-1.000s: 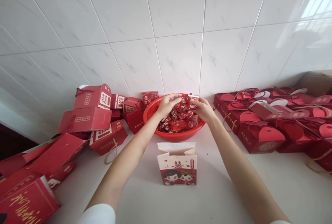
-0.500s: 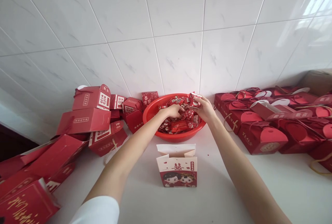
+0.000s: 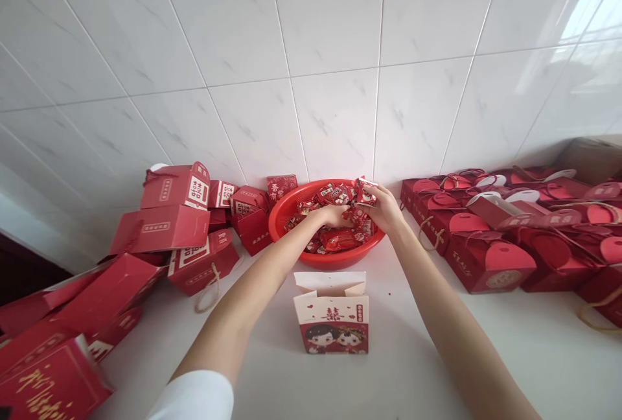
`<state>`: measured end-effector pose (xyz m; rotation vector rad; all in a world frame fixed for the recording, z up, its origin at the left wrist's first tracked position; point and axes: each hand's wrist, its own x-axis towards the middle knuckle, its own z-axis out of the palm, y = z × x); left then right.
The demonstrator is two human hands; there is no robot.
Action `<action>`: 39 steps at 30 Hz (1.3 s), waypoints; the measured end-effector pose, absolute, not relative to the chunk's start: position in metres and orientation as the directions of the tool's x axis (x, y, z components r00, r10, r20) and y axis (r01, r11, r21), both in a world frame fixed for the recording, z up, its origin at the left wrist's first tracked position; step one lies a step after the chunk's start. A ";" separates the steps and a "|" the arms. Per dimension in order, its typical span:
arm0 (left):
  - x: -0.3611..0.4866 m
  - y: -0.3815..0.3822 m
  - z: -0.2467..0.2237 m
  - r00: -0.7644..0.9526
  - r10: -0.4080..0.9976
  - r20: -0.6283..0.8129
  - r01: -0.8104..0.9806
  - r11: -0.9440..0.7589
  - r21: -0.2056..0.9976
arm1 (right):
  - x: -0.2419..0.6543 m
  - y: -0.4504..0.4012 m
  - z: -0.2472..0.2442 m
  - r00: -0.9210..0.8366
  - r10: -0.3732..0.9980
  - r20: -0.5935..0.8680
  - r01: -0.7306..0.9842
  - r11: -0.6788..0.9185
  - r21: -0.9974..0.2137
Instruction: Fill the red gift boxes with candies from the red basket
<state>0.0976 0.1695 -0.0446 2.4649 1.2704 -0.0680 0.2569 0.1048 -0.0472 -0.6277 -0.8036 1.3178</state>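
A round red plastic basket holds many red-wrapped candies. Inside its right half, my left hand has its fingers closed at a red wrapped candy; its fingertips are partly hidden. Above the basket's right rim is my right hand, pinching a red and white candy packet between thumb and fingers. The two hands nearly meet over the candies. In front of the basket stands an upright cream and red paper gift box with its top open and a cartoon couple on its front.
Red gift boxes are piled and tilted on the left. Rows of red boxes with rope handles stand on the right. A white tabletop lies under everything, against a tiled wall behind.
My left hand has shifted slightly right, toward my right hand, with the red candy now between them. My right hand still holds the packet. The view has tilted up slightly.
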 end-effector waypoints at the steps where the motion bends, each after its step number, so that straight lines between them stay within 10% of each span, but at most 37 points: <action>1: 0.098 0.170 -0.046 0.588 0.781 -0.211 0.799 -0.518 0.307 | 0.257 0.105 -0.047 0.059 0.986 0.154 -0.587 0.160 -0.794; 21: 0.049 0.137 -0.026 0.507 0.859 0.076 0.506 -0.368 0.781 | 0.257 0.101 -0.045 0.046 0.984 0.170 -0.581 0.165 -0.797; 39: 0.046 0.114 -0.026 0.199 0.935 0.295 0.313 -0.345 0.885 | 0.256 0.092 -0.040 -0.091 0.975 0.201 -0.529 0.124 -0.840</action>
